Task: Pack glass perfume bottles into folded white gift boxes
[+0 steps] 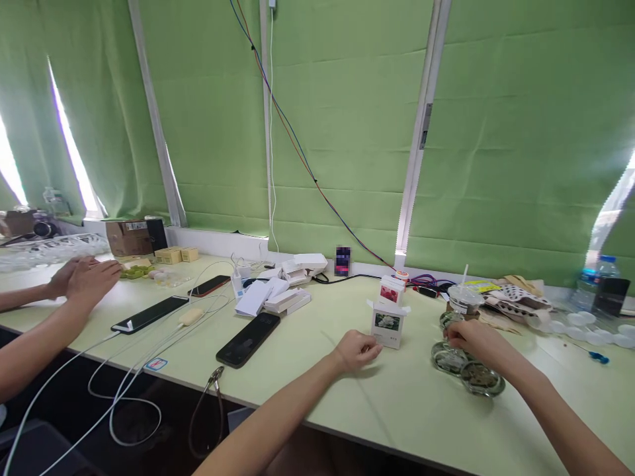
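Note:
My left hand (pixel 356 350) rests on the pale table, its fingers curled together against the lower left corner of a small white box (pixel 387 327) with a flower picture and opened top flaps. Whether anything is between those fingers is hidden. Behind that box stands another small box (pixel 391 291) with a red picture. My right hand (pixel 461 334) is over a group of round clear glass containers, its fingers pinched downward at the rear one (pixel 449 319); what they grip is too small to tell. Two more containers, one (pixel 448 357) at left and one (pixel 482 379) nearer me, sit below the hand.
Black phones (pixel 249 338), white cables and white boxes (pixel 288 301) lie left of my left arm. Another person's hands (pixel 92 279) are at the far left. A lidded cup with a straw (pixel 465 299) stands behind my right hand; bottles (pixel 606 268) are at the far right.

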Demonstrator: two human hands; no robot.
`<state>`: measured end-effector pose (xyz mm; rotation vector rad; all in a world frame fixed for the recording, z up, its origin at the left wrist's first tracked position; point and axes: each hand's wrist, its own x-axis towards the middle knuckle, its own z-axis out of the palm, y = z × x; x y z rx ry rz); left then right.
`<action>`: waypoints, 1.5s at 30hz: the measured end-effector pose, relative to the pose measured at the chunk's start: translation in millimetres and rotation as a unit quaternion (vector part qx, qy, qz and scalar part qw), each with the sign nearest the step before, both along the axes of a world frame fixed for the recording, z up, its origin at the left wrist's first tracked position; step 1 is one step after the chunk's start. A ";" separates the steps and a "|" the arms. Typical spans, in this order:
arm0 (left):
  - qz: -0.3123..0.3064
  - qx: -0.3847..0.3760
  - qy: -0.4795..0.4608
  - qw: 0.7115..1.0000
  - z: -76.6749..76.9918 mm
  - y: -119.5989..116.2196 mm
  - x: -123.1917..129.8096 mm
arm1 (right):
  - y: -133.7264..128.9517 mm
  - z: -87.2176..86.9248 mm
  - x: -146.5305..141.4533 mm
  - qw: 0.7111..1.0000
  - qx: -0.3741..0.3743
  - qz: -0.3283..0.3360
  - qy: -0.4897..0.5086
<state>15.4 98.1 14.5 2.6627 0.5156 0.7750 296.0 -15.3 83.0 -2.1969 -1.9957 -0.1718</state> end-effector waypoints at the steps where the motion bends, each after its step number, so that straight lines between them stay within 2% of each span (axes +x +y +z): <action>1: 0.000 0.000 0.001 1.000 0.2 -0.1 0.0 | -0.3 0.6 -0.4 1.000 -0.005 0.007 0.003; 17: 0.006 0.006 0.012 1.000 0.3 -0.7 1.1 | -1.3 3.7 -7.3 0.999 -0.029 0.031 0.017; 20: 0.005 0.011 0.011 1.000 -0.7 -1.5 1.3 | -2.8 3.5 -20.2 0.998 -0.026 0.046 0.022; 26: 0.006 0.024 0.009 1.000 -1.3 -3.0 0.0 | -9.8 -0.5 -67.2 0.996 -0.001 0.083 0.025; 28: 0.007 0.028 0.013 1.000 -0.8 -3.0 -0.6 | -15.2 -3.5 -73.2 0.995 0.014 0.095 0.029; 30: 0.009 0.032 0.016 0.999 -0.7 -2.6 -1.1 | -23.7 -8.7 -64.8 0.993 0.049 0.097 0.045; 31: 0.011 0.034 0.018 0.999 -0.8 -2.4 -1.3 | -29.1 -12.7 -55.2 0.988 0.097 0.093 0.070; 33: 0.015 0.036 0.021 0.999 -1.5 -1.9 -1.4 | -41.2 -23.9 -28.5 0.973 0.189 0.063 0.121; 35: 0.016 0.037 0.023 0.999 -2.2 -2.3 -0.9 | -52.2 -39.1 0.6 0.964 0.226 0.020 0.141; 38: 0.013 0.039 0.023 0.999 -2.5 -6.7 2.7 | -60.6 -65.5 31.9 0.968 0.208 -0.006 0.141; 41: 0.008 0.036 0.032 0.999 -2.9 -15.8 10.5 | -56.7 -87.3 42.4 0.976 0.173 -0.007 0.136; 45: 0.024 0.023 0.075 0.997 -6.6 -27.0 22.2 | -42.4 -98.1 39.8 0.976 0.175 -0.025 0.128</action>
